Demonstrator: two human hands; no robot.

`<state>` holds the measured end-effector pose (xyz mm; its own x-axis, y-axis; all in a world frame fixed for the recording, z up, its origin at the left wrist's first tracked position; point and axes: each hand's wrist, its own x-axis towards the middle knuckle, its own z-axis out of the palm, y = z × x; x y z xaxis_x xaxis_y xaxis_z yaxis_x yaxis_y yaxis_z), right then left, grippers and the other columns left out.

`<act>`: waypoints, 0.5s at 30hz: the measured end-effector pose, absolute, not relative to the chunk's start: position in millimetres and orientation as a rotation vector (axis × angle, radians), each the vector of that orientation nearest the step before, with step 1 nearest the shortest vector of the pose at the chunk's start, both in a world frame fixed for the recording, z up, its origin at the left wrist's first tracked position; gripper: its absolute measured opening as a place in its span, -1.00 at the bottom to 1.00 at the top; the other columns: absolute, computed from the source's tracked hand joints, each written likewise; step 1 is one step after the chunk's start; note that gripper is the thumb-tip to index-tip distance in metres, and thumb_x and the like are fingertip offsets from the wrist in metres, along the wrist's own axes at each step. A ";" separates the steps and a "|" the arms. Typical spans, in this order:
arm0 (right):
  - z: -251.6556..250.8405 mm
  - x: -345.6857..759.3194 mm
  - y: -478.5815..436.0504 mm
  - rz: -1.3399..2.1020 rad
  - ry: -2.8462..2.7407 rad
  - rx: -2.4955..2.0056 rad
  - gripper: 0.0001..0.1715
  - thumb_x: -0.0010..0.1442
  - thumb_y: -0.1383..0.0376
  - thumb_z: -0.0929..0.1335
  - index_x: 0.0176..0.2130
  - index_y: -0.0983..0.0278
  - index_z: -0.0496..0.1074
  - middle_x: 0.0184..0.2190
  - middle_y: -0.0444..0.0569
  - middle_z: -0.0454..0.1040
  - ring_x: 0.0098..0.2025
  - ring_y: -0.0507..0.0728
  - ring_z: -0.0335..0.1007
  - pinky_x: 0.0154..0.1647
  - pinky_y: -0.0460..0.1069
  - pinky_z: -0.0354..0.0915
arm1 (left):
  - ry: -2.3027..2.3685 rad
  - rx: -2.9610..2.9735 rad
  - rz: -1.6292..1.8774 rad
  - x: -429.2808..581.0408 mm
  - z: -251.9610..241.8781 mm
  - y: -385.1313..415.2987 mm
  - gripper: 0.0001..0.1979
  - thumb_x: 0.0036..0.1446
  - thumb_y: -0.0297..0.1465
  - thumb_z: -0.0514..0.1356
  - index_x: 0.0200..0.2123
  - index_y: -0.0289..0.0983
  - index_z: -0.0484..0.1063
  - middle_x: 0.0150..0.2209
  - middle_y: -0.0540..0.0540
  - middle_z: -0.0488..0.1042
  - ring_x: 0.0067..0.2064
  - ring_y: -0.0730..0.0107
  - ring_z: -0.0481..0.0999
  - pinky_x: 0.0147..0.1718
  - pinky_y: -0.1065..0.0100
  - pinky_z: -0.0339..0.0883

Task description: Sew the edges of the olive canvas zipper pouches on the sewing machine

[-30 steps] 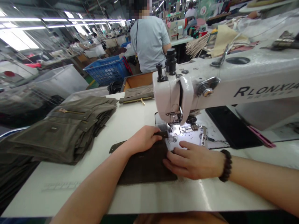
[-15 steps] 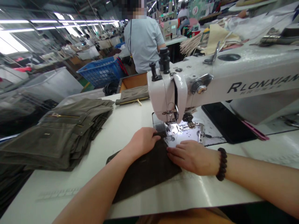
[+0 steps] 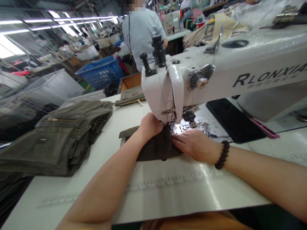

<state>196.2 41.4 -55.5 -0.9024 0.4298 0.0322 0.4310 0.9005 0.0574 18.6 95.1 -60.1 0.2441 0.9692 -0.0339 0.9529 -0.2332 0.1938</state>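
A dark olive fabric piece (image 3: 155, 148) lies on the table under the head of a white sewing machine (image 3: 159, 95), its far edge close to the lit presser foot area. My left hand (image 3: 151, 126) is closed on the fabric's far left side, beside the needle; the machine head partly covers its fingertips. On the fabric's right edge, my right hand (image 3: 194, 145) has its fingers together, gripping the cloth just in front of the needle plate. A dark bead bracelet (image 3: 223, 155) circles my right wrist.
A stack of olive fabric pieces with zippers (image 3: 52, 134) sits at left. Behind the machine head lies another zippered piece (image 3: 129, 95). A black phone (image 3: 235, 121) and pink tweezers-like tool (image 3: 265, 128) rest at right. A person (image 3: 144, 35) and blue basket (image 3: 100, 72) are beyond.
The fabric has moved away from me, further under the machine head, and turned. Both hands moved forward with it, exposing the ruler markings on the table.
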 end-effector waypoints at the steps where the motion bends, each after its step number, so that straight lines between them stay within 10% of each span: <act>1: -55.9 197.9 40.1 -0.110 -3.045 -0.663 -0.69 0.16 0.46 0.15 -0.14 0.42 0.35 -0.20 0.10 0.40 -0.37 0.13 0.34 -0.48 0.01 0.22 | 1.796 2.381 0.144 19.1 -61.9 95.3 -0.66 0.04 -0.30 0.10 -0.08 -0.19 0.37 -0.08 -0.09 0.42 -0.05 0.18 0.38 -0.11 0.28 0.26; 15: -61.7 203.1 32.6 -0.284 -2.953 -0.487 -0.67 0.12 0.48 0.13 -0.20 0.44 0.38 -0.22 0.19 0.39 -0.48 0.07 0.28 -0.53 -0.03 0.18 | 1.592 2.637 0.140 13.1 -68.3 88.9 -0.71 0.11 -0.37 0.02 -0.10 -0.27 0.37 -0.14 -0.12 0.46 -0.09 0.22 0.41 -0.12 0.31 0.29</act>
